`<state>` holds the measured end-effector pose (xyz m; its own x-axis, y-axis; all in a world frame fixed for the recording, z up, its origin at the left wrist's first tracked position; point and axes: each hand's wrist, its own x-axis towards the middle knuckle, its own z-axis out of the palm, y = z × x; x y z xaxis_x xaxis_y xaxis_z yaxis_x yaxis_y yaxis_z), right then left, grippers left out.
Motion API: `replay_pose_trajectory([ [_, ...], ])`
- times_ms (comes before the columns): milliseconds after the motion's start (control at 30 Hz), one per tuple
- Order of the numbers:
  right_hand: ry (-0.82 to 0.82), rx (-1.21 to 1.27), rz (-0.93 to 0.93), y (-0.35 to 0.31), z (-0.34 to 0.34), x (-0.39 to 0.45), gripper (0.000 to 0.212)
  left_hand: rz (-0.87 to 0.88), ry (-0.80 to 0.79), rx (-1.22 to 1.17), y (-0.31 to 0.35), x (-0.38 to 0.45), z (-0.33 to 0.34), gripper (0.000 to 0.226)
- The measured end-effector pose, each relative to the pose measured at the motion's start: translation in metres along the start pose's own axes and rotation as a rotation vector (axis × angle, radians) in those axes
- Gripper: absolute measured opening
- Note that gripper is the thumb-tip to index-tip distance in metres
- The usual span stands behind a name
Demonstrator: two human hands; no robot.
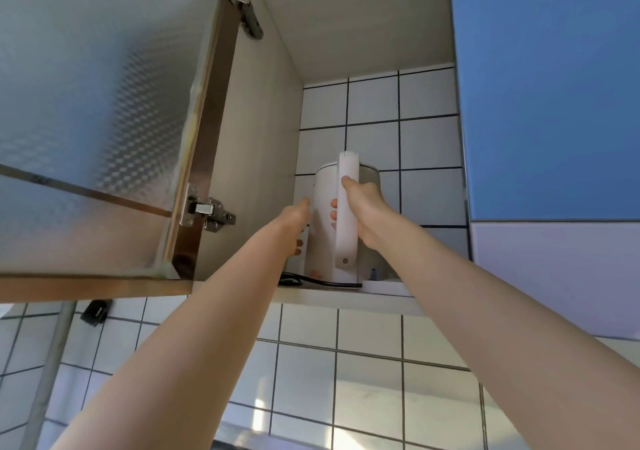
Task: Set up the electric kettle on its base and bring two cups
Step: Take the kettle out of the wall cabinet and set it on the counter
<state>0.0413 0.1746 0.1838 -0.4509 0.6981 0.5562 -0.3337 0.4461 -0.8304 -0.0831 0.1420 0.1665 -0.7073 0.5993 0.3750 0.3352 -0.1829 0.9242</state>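
Observation:
A white electric kettle stands on the shelf of an open wall cabinet, above my head. My right hand is wrapped around its long white handle, thumb on the front. My left hand lies flat against the kettle's left side. The kettle's white base lies flat on the shelf at the kettle's foot, and a black power cord runs along the shelf front. No cups are in view.
The frosted-glass cabinet door hangs open on the left, with metal hinges on its inner edge. A blue cabinet front closes off the right side. White tiled wall runs below the shelf.

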Motion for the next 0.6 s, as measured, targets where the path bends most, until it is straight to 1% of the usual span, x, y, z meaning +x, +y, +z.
replay_pose_trajectory([
  [100, 0.068, 0.020, -0.022, 0.000, 0.004, 0.007, 0.047, -0.028, -0.018, 0.015, 0.001, 0.016, 0.008, 0.065],
  [200, 0.188, -0.014, -0.100, 0.003, 0.004, 0.013, 0.049, -0.046, -0.077, -0.024, 0.002, 0.022, 0.018, 0.072],
  [367, 0.357, -0.063, -0.234, 0.010, 0.007, 0.022, 0.062, -0.094, -0.131, -0.067, 0.000, 0.031, 0.026, 0.083],
  [467, 0.380, -0.026, -0.251, 0.012, 0.007, 0.022, 0.065, -0.065, -0.147, -0.056, 0.003, 0.028, 0.026, 0.083],
  [533, 0.375, 0.006, -0.258, 0.007, 0.007, 0.016, 0.065, -0.019, -0.122, -0.064, 0.007, 0.026, 0.023, 0.084],
  [600, 0.361, 0.042, -0.291, 0.001, 0.007, 0.012, 0.063, 0.046, -0.094, -0.089, 0.013, 0.029, 0.020, 0.095],
])
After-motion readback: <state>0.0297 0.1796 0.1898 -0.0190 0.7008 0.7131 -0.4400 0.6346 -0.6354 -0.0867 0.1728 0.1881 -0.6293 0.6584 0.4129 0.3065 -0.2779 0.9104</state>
